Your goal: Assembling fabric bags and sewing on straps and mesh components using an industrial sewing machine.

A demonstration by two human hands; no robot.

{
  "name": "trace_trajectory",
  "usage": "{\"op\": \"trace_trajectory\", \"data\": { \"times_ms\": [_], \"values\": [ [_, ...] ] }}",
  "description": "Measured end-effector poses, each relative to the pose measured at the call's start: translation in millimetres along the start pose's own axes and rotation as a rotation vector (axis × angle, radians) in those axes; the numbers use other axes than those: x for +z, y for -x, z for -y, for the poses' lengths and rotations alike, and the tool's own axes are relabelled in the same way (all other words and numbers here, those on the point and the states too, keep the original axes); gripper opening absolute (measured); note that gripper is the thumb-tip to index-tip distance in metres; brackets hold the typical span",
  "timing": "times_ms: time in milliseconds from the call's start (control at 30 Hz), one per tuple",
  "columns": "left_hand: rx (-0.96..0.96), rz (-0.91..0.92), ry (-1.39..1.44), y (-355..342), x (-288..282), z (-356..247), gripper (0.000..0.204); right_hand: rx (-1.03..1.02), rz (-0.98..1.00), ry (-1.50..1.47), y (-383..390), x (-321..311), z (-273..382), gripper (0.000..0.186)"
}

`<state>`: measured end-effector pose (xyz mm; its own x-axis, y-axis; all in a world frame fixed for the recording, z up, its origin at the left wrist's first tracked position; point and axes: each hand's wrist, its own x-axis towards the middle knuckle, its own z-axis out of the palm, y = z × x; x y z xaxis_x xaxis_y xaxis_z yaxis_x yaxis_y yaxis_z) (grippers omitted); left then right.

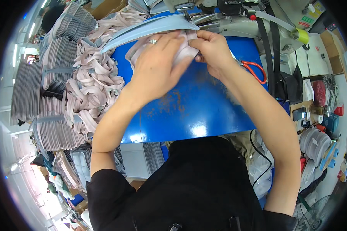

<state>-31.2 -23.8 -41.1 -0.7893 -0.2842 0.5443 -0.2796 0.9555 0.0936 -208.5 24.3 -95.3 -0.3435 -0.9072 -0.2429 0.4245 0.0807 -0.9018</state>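
A pale blue-grey curved panel lies under the sewing machine's needle area, its long edge reaching left. Just in front of it, pale pink fabric is gathered and partly covered by my hands. My left hand, with a ring on one finger, lies over this fabric with its fingers stretched out. At the fabric's right end, my right hand pinches an edge between thumb and fingers, close to the panel's tip. Red-handled scissors rest beside my right wrist, their blades partly hidden.
The blue tabletop has worn brown patches. Tangled pink strips are heaped on the left, beside tall bundled stacks of grey panels. A yellow-green roll hangs at the machine's right. Several tape rolls stand farther right.
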Motion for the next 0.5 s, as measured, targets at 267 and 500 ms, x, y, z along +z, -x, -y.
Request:
{"op": "trace_trajectory", "data": {
  "times_ms": [267, 500],
  "values": [
    [-0.168, 0.287, -0.025, -12, -4, 25, 0.038, 0.006, 0.048, -0.001, 4, -2, 3, 0.022],
    [0.372, 0.117, -0.537, -34, -74, 16, 0.045, -0.048, 0.115, -0.05, 3, -2, 2, 0.028]
  ]
}}
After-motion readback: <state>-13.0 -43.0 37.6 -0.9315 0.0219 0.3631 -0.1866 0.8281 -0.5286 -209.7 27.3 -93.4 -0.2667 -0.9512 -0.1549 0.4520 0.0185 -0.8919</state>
